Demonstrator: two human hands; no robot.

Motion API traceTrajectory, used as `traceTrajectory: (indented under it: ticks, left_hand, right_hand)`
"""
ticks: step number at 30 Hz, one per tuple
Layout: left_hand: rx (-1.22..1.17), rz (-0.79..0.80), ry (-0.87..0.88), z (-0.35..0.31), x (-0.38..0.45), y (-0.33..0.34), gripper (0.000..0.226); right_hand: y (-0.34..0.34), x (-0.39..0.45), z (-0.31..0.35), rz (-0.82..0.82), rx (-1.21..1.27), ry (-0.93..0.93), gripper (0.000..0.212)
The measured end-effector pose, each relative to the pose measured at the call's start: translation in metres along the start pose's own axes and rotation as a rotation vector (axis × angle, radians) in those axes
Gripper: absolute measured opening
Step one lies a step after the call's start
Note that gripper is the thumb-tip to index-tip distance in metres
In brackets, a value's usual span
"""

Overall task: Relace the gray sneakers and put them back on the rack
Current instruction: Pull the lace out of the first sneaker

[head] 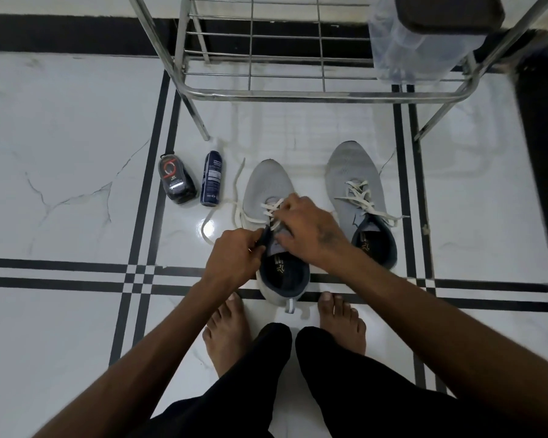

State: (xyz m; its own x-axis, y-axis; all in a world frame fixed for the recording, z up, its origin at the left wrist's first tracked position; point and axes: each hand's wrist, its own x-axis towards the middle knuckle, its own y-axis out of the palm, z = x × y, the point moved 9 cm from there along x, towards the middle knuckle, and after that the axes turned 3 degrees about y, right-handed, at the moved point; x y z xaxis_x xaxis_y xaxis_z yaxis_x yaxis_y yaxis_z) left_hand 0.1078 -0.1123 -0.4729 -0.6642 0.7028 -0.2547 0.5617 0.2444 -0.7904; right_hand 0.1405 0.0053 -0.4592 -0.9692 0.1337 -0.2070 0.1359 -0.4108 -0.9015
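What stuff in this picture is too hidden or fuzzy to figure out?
All in the head view:
- Top eyelets of the left sneaker: covered by the left hand and right hand.
- Print on the blue spray can and the dark bottle: too small to read.
- Dark thing in a plastic bag on the rack: blurred, cut off by the top edge.

No legible text; labels on blue can [212, 178] and dark bottle [175, 180] (print blurred).
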Motion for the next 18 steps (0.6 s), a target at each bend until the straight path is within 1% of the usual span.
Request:
traceTrajectory:
  ticks: [1, 3, 6, 7, 8, 10, 11, 12, 13, 14, 15, 16, 17, 18]
  left_hand:
    - [0.009, -0.002, 0.015, -0.001, 0.0, -0.001, 0.017]
    - [0.022, 0.003, 0.034, -0.002, -0.002, -0.001, 0.021]
    - [-0.02, 0.015, -0.002, 0.004, -0.004, 0.001, 0.022]
    - [-0.024, 0.019, -0.014, 0.007, -0.005, 0.002, 0.022]
    - [-0.011, 0.019, -0.019, 0.008, -0.006, 0.002, 0.024]
    - [0.043, 0.02, -0.011, 0.008, -0.007, 0.001, 0.031]
    - [0.063, 0.019, -0.004, 0.008, -0.008, 0.0, 0.035]
    - [0.072, 0.028, -0.003, 0.007, -0.008, -0.001, 0.037]
    - [0.074, 0.038, -0.004, 0.006, -0.009, -0.001, 0.037]
    - [0.076, 0.049, -0.006, 0.004, -0.008, -0.001, 0.036]
    - [0.079, 0.056, -0.009, 0.004, -0.008, 0.0, 0.034]
    - [0.079, 0.063, -0.011, 0.003, -0.006, 0.0, 0.032]
    - [0.075, 0.071, -0.013, 0.002, -0.005, 0.0, 0.029]
    - [0.072, 0.078, -0.017, 0.002, -0.005, 0.002, 0.025]
  right_hand:
    - [0.009, 0.003, 0.008, 0.023, -0.08, -0.065, 0.027]
    - [0.018, 0.008, 0.011, 0.008, -0.201, -0.133, 0.022]
    - [0.016, 0.009, 0.019, -0.009, -0.281, -0.208, 0.017]
    - [0.008, 0.009, 0.013, -0.02, -0.206, -0.14, 0.013]
    - [-0.006, 0.01, -0.002, -0.052, -0.09, 0.008, 0.009]
    - [-0.022, 0.007, -0.063, -0.158, 0.153, 0.43, 0.014]
    - [-0.022, 0.001, -0.088, -0.163, 0.269, 0.579, 0.013]
    - [-0.02, -0.004, -0.1, -0.131, 0.316, 0.65, 0.012]
    - [-0.019, -0.008, -0.099, -0.091, 0.283, 0.644, 0.018]
    - [-0.02, -0.008, -0.088, -0.084, 0.239, 0.572, 0.029]
    - [-0.02, -0.007, -0.065, -0.084, 0.185, 0.442, 0.038]
    - [-0.02, -0.006, -0.037, -0.082, 0.114, 0.284, 0.04]
    - [-0.016, -0.004, -0.01, -0.05, 0.041, 0.133, 0.037]
    - [-0.005, -0.002, 0.01, 0.01, -0.033, 0.019, 0.032]
